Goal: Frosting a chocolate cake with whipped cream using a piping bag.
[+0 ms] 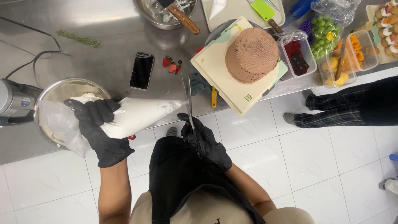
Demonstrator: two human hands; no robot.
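The left hand (99, 128), in a black glove, is squeezed tight around one fat piping bag (132, 115) full of white cream. The bag lies sideways above the edge of the steel table (107, 33), with its pointy tip to the right. The right hand (206, 143), also in a black glove, is closed around the handles of one pair of scissors (188, 99). The two blades stand a little apart, right at the tip of the bag.

Far left there is one grey mixer (14, 101). Beside it sits one shiny bowl (54, 89), partly under the back of the bag. One green herb sprig (78, 38) lies at the top left. One black phone (142, 70) lies flat on the table. Next to it are three little red strawberry pieces (172, 65). A second steel bowl (155, 16) sits at the top, with one wooden-handled tool (183, 18) in it.

Then comes one brown round cake (252, 54) on one pale cutting board (219, 74). To its right are two clear tubs: one with dark red fruit (296, 56) and one with yellow and orange fruit (346, 56). One bunch of green grapes (324, 35) sits behind them. At the far right, another person's legs in checked trousers (344, 105) show over the white tile floor (323, 166).
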